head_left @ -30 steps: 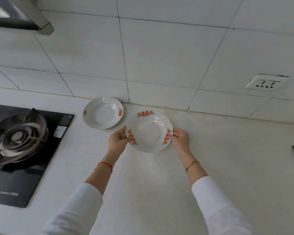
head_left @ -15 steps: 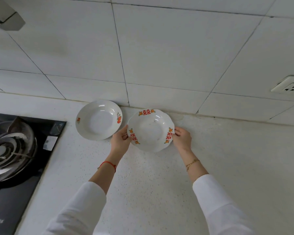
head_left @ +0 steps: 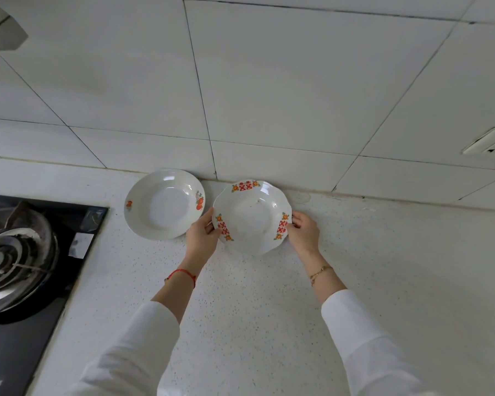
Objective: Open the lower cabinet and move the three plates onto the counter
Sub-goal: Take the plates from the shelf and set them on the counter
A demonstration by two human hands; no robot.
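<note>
A white plate with red and orange rim marks (head_left: 252,217) is at the back of the white speckled counter (head_left: 255,310), close to the wall. My left hand (head_left: 200,238) grips its left rim and my right hand (head_left: 302,232) grips its right rim. I cannot tell whether the plate touches the counter. A second white plate with small fruit prints (head_left: 163,204) lies flat on the counter just to the left, almost touching the held plate. No third plate and no cabinet is in view.
A black gas hob with a metal burner (head_left: 15,252) fills the left edge. The tiled wall (head_left: 269,95) rises right behind the plates. A wall socket (head_left: 492,141) sits at the right. The edge of a range hood (head_left: 0,30) shows at top left.
Both hands have carried the marked plate farther back toward the wall and lower, next to the fruit-print plate. The view has shifted right, showing less of the hob.
</note>
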